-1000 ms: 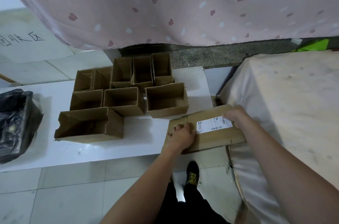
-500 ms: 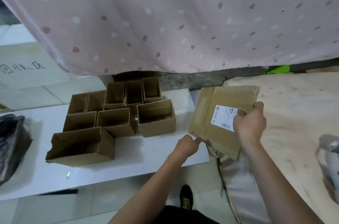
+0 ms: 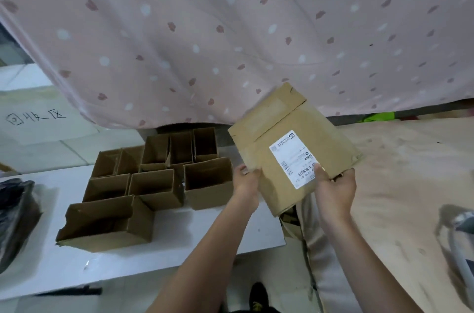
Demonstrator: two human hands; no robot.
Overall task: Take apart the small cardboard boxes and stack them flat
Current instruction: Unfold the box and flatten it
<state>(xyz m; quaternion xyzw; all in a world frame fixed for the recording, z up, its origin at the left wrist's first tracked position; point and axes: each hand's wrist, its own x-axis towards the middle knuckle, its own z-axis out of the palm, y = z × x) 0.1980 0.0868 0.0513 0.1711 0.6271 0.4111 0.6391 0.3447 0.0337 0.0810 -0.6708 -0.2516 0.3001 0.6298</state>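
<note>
Holding a flattened box point(image 3: 279, 156) up in the air w/ both hands, tilted, over the gap btwn the white board point(image 3: 159, 256) and the cloth-covered table point(image 3: 410, 171) on the right. Left hand point(image 3: 246, 184) grips its left edge, fingers curled round it. Right hand point(image 3: 333, 189) pinches the near right corner, thumb on the white label point(image 3: 292, 159). Open boxes point(image 3: 143, 179) sit clustered on the board to the left, approx 8 of them. Black bag point(image 3: 15, 218) at far left edge. Pink spotted cloth point(image 3: 230, 30) hangs behind.

"回收区" handwritten on white sheet point(image 3: 38, 118)
</note>
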